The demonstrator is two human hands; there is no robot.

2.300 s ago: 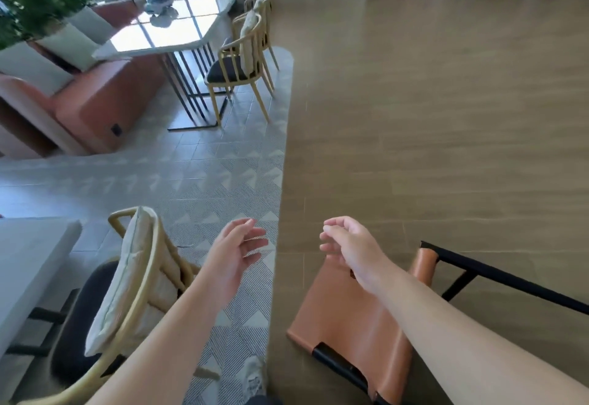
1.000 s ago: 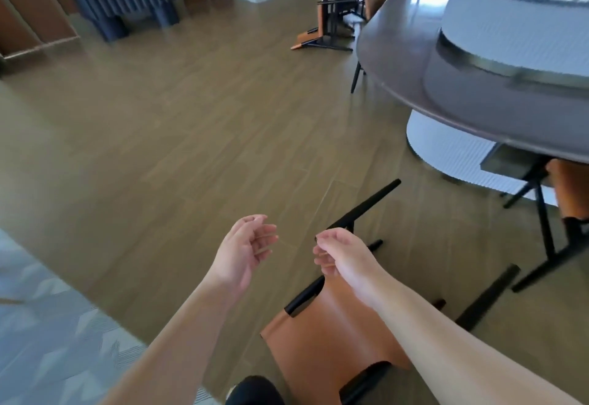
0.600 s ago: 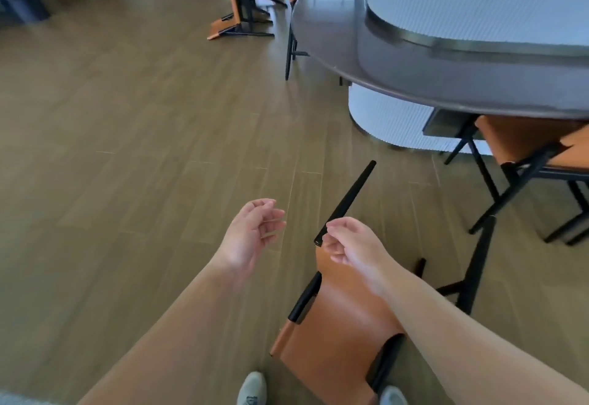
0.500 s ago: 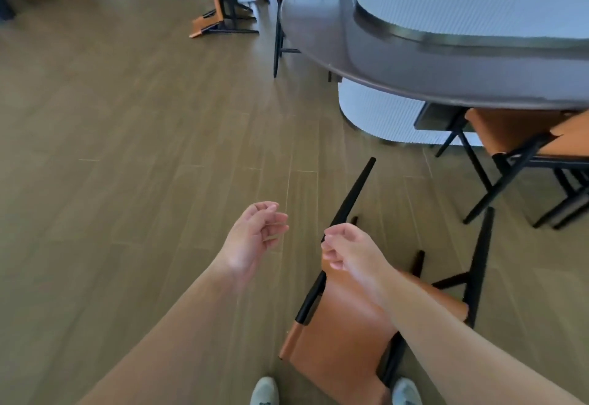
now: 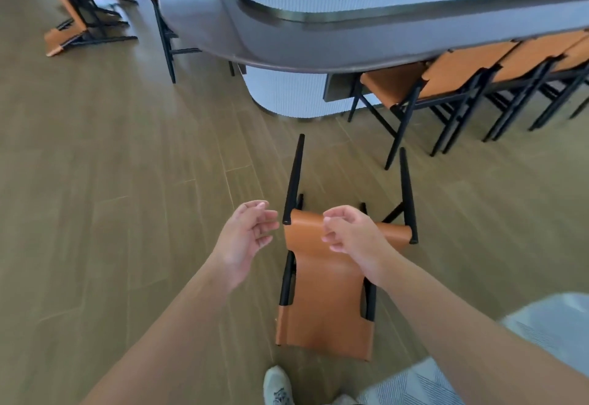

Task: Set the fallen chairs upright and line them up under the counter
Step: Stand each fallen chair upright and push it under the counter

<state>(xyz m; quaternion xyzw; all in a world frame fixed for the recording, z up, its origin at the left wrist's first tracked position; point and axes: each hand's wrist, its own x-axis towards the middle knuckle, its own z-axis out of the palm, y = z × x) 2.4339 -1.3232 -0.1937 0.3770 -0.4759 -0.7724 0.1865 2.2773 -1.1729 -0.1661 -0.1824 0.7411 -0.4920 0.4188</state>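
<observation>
Head camera, looking down: my left hand [image 5: 245,239] has its fingers [image 5: 266,229] loosely curled and slightly spread, holding nothing, just left of the fallen chair [image 5: 325,290]. My right hand [image 5: 353,239] hangs over the chair's tan leather with its fingers [image 5: 334,216] curled inward; I cannot tell whether they touch the leather. The chair lies on its back on the wooden floor [image 5: 127,181], its black legs pointing away from me toward the worktop [image 5: 318,50]. That curved grey worktop fills the upper right, with upright chairs [image 5: 452,82] tucked in a row beneath its edge. Another fallen chair [image 5: 73,22] lies far off at upper left. A white shoe [image 5: 277,387] shows at the bottom edge.
</observation>
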